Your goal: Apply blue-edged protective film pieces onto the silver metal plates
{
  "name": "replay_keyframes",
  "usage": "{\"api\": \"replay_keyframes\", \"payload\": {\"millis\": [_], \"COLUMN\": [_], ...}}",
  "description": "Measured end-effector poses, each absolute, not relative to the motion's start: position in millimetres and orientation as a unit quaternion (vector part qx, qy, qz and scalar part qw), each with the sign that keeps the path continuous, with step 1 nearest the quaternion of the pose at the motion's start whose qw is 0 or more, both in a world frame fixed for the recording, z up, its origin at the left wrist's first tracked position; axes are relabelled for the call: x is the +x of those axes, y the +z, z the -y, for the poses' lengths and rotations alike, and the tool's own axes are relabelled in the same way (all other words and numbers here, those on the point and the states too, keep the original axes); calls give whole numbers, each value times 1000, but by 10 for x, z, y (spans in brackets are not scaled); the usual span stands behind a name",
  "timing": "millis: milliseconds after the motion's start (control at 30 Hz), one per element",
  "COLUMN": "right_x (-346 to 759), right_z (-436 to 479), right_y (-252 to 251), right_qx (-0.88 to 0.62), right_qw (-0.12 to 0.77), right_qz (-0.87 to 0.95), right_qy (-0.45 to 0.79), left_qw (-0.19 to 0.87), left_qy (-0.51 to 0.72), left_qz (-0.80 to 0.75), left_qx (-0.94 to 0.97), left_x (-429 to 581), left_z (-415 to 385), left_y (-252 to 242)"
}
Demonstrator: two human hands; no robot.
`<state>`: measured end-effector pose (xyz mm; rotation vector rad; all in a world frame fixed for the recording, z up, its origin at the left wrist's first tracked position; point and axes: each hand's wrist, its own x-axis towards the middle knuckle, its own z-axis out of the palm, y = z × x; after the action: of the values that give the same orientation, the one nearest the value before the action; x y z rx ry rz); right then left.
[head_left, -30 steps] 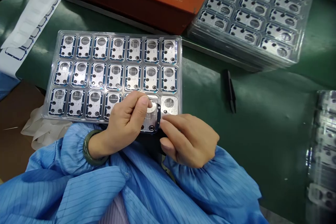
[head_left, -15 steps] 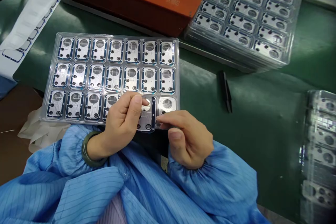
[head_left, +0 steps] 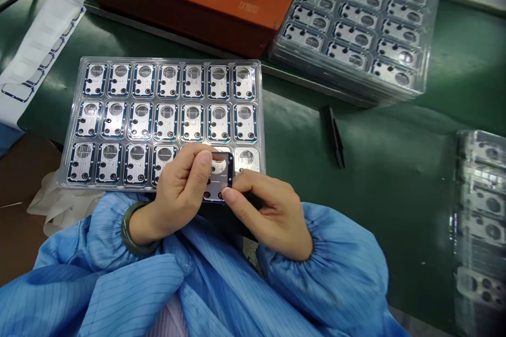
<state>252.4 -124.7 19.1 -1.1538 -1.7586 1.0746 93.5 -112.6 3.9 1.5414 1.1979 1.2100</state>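
Low in the view, my left hand (head_left: 179, 189) pinches the upper left of a small metal plate with a dark blue border (head_left: 218, 179). My right hand (head_left: 269, 216) presses its fingertips on the plate's lower right corner. The plate is held just above the near edge of a clear plastic tray (head_left: 168, 61). Rows of similar plates lie in the tray's pockets, and my hands hide part of its bottom row. A jade bangle (head_left: 132, 229) circles my left wrist, above a blue striped sleeve (head_left: 95, 242).
Black tweezers (head_left: 335, 137) lie on the green mat (head_left: 395, 179). Behind them are an orange box with a red button (head_left: 190, 5) and stacked clear trays of plates (head_left: 351, 26). Another stack (head_left: 480, 231) stands at right, and a paper strip (head_left: 39, 47) lies at left.
My right hand has moved left and closed onto the plate's lower right corner. The plate sits more upright between my hands, and the whole view has shifted slightly.
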Motion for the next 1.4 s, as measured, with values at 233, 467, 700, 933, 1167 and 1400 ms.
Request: {"api": "replay_keyframes", "payload": {"millis": [233,467,700,933,1167,1400], "right_x": [2530,2526,2526,2537,2527,2542], "right_z": [1235,1234,1218,1234,1217,1224], "right_y": [217,214,231,217,228,210], "right_qx": [-475,-478,-496,-505,-453,-460], "right_qw": [378,383,404,420,382,373], "right_qz": [656,633,600,565,610,626], "right_qy": [449,473,480,499,525,508], "left_qw": [436,441,463,515,511,527], "left_qy": [450,427,391,389,448,446], "left_qz": [-431,-435,-434,-416,-427,-414], "left_qx": [649,658,667,641,596,593], "left_x": [922,918,908,913,904,909], "left_z": [1123,1109,1092,1098,1106,1105], "left_y": [99,145,137,133,104,112]}}
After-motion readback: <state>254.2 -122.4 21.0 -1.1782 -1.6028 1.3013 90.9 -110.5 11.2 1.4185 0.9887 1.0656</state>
